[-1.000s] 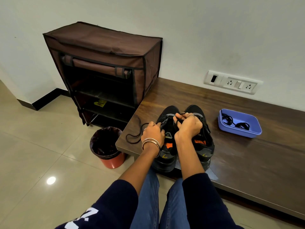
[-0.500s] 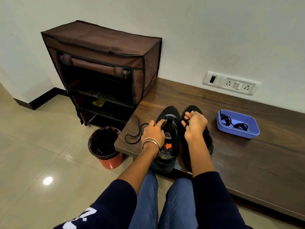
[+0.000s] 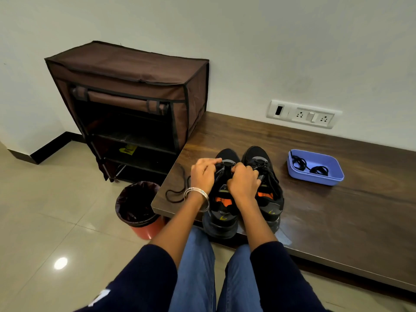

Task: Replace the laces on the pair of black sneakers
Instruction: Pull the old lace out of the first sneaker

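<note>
The right hand (image 3: 243, 184) has come back from the right sneaker (image 3: 264, 176) to the left sneaker (image 3: 221, 206), and both stand side by side again at the worktop's (image 3: 337, 210) near edge. The left hand (image 3: 203, 174) still pinches the left sneaker's upper; the right hand's fingers curl on its tongue. A loose lace (image 3: 177, 190) lies left; spare laces (image 3: 310, 167) stay in the blue tray (image 3: 315, 180).

Both hands (image 3: 203, 175) (image 3: 244, 184) on left sneaker (image 3: 221, 210), right sneaker (image 3: 267, 176) beside
</note>
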The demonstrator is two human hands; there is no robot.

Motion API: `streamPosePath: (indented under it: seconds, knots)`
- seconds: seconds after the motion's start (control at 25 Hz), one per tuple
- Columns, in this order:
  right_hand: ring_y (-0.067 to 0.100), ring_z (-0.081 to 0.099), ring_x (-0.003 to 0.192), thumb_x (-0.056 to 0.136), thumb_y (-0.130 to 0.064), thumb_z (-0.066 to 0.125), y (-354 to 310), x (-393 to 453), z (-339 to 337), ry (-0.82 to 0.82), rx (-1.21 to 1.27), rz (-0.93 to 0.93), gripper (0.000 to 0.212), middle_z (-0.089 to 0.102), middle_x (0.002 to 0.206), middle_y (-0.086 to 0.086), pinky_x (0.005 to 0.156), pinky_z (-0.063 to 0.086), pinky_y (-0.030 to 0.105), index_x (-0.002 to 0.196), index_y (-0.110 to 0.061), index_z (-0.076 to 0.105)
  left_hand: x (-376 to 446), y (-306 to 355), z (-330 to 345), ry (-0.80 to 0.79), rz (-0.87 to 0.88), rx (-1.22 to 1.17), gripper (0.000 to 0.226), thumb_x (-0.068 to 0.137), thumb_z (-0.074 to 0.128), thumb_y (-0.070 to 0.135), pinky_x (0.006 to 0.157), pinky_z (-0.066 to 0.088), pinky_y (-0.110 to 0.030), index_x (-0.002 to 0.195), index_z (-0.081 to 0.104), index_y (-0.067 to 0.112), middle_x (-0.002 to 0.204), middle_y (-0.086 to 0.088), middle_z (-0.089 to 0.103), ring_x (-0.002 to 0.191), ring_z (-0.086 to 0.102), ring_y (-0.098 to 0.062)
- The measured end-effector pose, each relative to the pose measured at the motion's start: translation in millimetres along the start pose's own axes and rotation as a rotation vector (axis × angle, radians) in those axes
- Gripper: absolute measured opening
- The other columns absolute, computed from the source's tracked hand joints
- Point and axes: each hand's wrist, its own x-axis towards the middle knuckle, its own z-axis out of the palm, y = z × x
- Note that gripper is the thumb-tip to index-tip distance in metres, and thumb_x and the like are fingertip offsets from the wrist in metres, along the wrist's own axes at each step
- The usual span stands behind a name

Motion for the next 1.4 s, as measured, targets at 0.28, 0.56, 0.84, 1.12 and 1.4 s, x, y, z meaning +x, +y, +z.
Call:
streamPosePath:
  seconds: [0.28, 0.56, 0.84, 1.12, 1.4]
  knots:
    - [0.033, 0.046, 0.116, 0.088, -0.005, 0.056, 10, 1, 27, 0.087, 0.139, -0.045, 0.035, 0.048, 0.126, 0.018, 0.094, 0.042, 0.038, 0.122, 0.000, 0.049, 42, 24, 17, -0.290, 0.148, 0.834, 0.024, 0.093, 0.058, 0.025, 0.088, 0.048, -0.037, 0.112, 0.071, 0.020, 0.119, -0.006, 0.060, 0.107, 0.058, -0.029]
    - [0.033, 0.052, 0.111, 0.087, 0.004, 0.050, 11, 0, 32, 0.122, 0.186, -0.031, 0.031, 0.052, 0.121, 0.019, 0.091, 0.043, 0.037, 0.118, 0.004, 0.053, 37, 23, 39, -0.251, 0.298, 1.122, 0.021, 0.097, 0.049, 0.015, 0.077, 0.048, -0.039, 0.114, 0.059, 0.008, 0.123, -0.010, 0.051, 0.107, 0.056, -0.036]
    - [0.033, 0.054, 0.116, 0.089, -0.003, 0.054, 10, -3, 27, 0.066, 0.129, -0.033, 0.037, 0.055, 0.124, 0.020, 0.095, 0.044, 0.037, 0.125, 0.003, 0.048, 43, 9, 31, -0.017, -0.061, 0.766, 0.027, 0.099, 0.040, 0.020, 0.085, 0.044, -0.042, 0.115, 0.050, 0.001, 0.117, -0.018, 0.060, 0.106, 0.059, -0.038]
    - [0.033, 0.058, 0.111, 0.090, -0.008, 0.056, 9, -4, 26, 0.043, 0.146, 0.025, 0.030, 0.060, 0.118, 0.019, 0.088, 0.049, 0.037, 0.120, 0.001, 0.054, 44, 4, 16, -0.163, 0.244, 0.590, 0.026, 0.089, 0.054, 0.017, 0.089, 0.046, -0.038, 0.112, 0.066, 0.021, 0.113, -0.007, 0.055, 0.104, 0.051, -0.027]
    - [0.034, 0.060, 0.107, 0.091, -0.005, 0.054, 11, -5, 23, 0.046, 0.154, 0.033, 0.025, 0.061, 0.114, 0.020, 0.084, 0.049, 0.036, 0.114, 0.002, 0.056, 52, 31, 28, -0.333, 0.194, 1.023, 0.029, 0.088, 0.066, 0.029, 0.083, 0.050, -0.041, 0.108, 0.070, 0.008, 0.116, -0.012, 0.059, 0.104, 0.059, -0.035]
